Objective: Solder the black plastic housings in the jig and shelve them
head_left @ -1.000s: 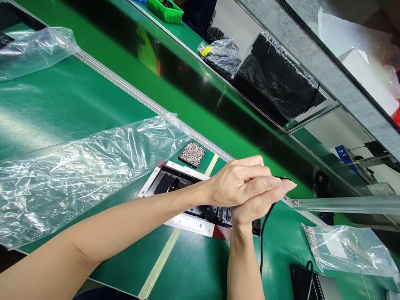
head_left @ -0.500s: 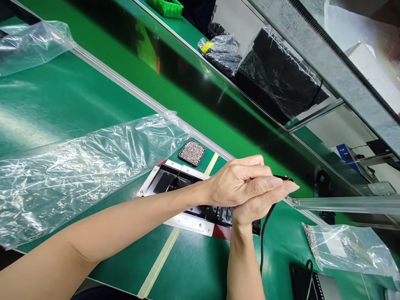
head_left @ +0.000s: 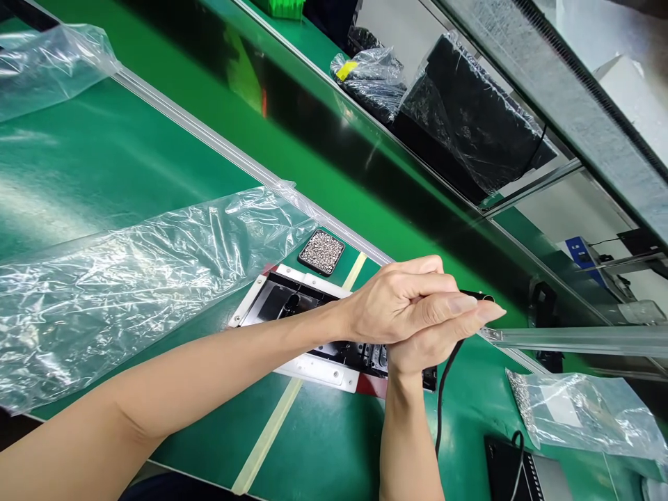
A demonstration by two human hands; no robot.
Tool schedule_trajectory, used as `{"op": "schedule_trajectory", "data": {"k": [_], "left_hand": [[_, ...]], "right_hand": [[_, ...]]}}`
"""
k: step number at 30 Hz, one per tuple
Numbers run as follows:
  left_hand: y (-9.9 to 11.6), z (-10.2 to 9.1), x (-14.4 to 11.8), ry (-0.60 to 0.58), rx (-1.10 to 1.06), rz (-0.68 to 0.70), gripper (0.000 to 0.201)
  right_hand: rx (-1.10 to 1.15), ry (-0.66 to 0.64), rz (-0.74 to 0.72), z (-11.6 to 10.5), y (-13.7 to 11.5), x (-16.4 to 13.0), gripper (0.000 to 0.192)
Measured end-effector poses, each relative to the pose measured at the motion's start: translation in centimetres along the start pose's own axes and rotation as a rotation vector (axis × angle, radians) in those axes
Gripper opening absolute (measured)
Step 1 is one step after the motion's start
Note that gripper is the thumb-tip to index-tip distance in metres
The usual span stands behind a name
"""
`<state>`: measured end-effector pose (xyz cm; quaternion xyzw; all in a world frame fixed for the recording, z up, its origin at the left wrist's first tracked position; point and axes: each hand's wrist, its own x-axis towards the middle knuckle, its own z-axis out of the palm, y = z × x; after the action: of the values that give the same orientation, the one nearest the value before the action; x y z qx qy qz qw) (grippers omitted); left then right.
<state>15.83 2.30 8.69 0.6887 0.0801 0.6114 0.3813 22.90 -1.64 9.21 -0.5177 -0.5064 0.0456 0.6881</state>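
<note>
Hands stacked, left hand point(head_left: 401, 306) over right hand point(head_left: 435, 341), both clamped on corded tool point(head_left: 472, 297) above metal panel point(head_left: 307, 334) near conveyor edge; rigid, light, likely best held mid-barrel.

A black tool point(head_left: 476, 298) with a rounded top end pokes out between the clasped hands, mostly hidden by them, held roughly upright over the right end of the assembly. Its black cable point(head_left: 442, 390) drops from the tool in a loose curve toward the green surface point(head_left: 323, 445). The assembly point(head_left: 292, 327) is a flat black unit in a white metal frame, lying flat on the surface, its right part covered.
</note>
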Motion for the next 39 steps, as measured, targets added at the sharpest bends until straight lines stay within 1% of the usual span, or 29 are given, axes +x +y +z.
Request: {"op": "schedule_trajectory", "data": {"k": [2,4,8,13,16,19,25,29,39], "left_hand": [[0.03,-0.02,0.0,-0.001,-0.001,0.002,0.031],[0.08,-0.03,0.03,0.005,-0.006,0.003,0.031],[0.2,0.02,0.13,0.012,-0.018,0.006,0.031],[0.26,0.02,0.12,0.015,-0.014,0.001,0.032],[0.28,0.01,0.09,0.02,-0.025,0.0,0.032],[0.27,0.04,0.07,0.025,-0.028,0.008,0.034],[0.15,0.09,0.06,0.044,-0.029,0.015,0.031],[0.19,0.07,0.09,0.042,-0.034,0.019,0.033],[0.18,0.08,0.1,0.047,-0.031,0.027,0.031]], "right_hand": [[0.01,0.007,-0.001,0.07,0.05,-0.03,0.043],[0.037,0.01,0.028,0.13,0.08,-0.09,0.045],[0.104,-0.038,0.101,0.2,0.04,-0.18,0.049],[0.072,-0.022,0.021,0.26,-0.3,-0.01,0.048],[0.068,-0.055,-0.012,0.24,-0.52,0.08,0.048],[0.059,-0.075,0.01,0.13,-0.49,0.05,0.048],[0.029,-0.062,0.045,-0.09,-0.21,-0.11,0.048],[0.03,-0.061,0.06,0.01,-0.35,-0.18,0.048],[0.03,-0.058,0.042,-0.08,-0.26,-0.11,0.048]]}}
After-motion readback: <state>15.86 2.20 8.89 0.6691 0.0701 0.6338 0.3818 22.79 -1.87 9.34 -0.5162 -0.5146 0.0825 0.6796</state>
